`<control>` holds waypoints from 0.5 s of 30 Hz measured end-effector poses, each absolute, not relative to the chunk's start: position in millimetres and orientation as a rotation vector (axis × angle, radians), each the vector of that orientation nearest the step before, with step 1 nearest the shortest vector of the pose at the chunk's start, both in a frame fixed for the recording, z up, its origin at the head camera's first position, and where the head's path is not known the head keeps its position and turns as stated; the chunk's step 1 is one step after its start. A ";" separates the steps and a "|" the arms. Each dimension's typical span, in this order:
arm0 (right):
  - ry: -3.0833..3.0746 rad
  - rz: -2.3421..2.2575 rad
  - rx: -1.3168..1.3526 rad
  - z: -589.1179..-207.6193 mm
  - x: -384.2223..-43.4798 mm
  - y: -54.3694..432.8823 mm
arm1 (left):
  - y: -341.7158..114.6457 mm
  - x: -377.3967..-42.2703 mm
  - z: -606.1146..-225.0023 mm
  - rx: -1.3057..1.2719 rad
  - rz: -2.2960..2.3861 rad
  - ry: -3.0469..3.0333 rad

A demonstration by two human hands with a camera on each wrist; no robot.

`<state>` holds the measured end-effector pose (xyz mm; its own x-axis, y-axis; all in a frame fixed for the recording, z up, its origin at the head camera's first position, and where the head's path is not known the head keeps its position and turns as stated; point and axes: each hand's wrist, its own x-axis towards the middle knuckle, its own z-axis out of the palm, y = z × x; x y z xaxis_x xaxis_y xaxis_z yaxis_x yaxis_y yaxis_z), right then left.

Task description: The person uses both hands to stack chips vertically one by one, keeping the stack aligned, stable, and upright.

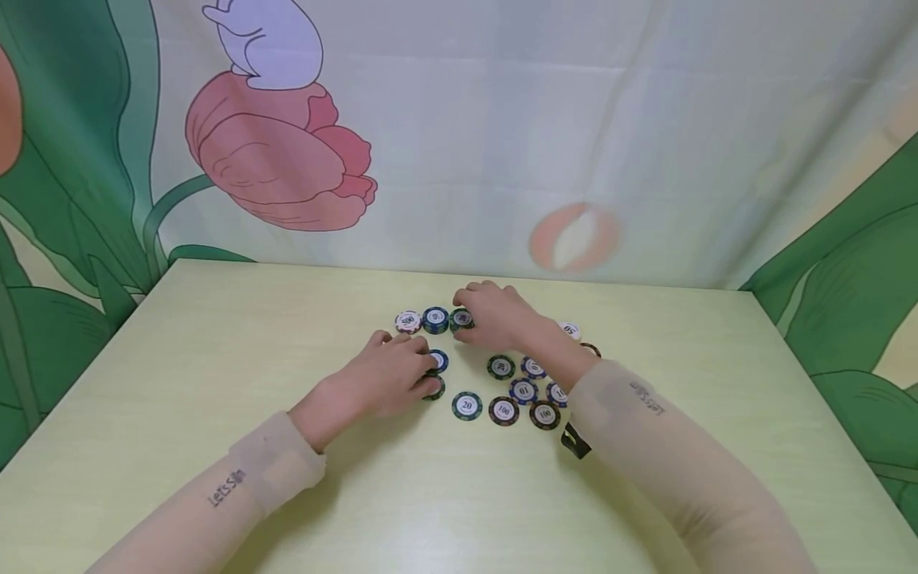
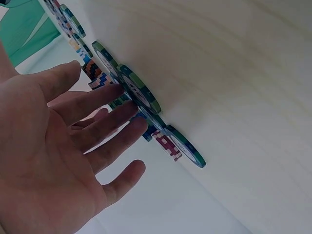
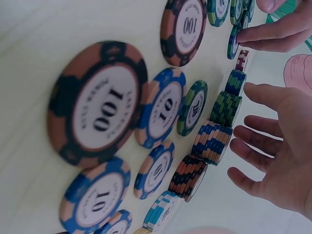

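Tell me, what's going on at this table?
A person is handling poker chips with both bare hands. The left hand is over a blue chip and a green chip lying flat. The right hand is at a green stack in the back row; whether it touches is unclear. More loose chips lie nearer the person.

We see black-blocked brown chips (image 3: pixel 103 105), peach-blocked blue chips (image 3: pixel 163 108), two-tone green chips (image 3: pixel 193 108), a pale yellow surface (image 1: pixel 430 502), dark-lettered beige sleeves (image 1: pixel 276 458) and a white cloth (image 1: pixel 459 159) with a pink flower (image 1: pixel 272 159)
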<state>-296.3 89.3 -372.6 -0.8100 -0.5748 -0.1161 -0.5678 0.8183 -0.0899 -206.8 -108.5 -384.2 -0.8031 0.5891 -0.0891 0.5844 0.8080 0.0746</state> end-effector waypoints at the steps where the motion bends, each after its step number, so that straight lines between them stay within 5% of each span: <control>1: 2.862 -0.066 -0.897 -372.4 -296.9 87.6 | -108.7 -206.8 -384.0 0.938 0.066 2.885; 15: 2.814 -0.041 -0.852 -374.3 -306.6 79.2 | -110.2 -206.8 -379.4 0.898 0.042 2.892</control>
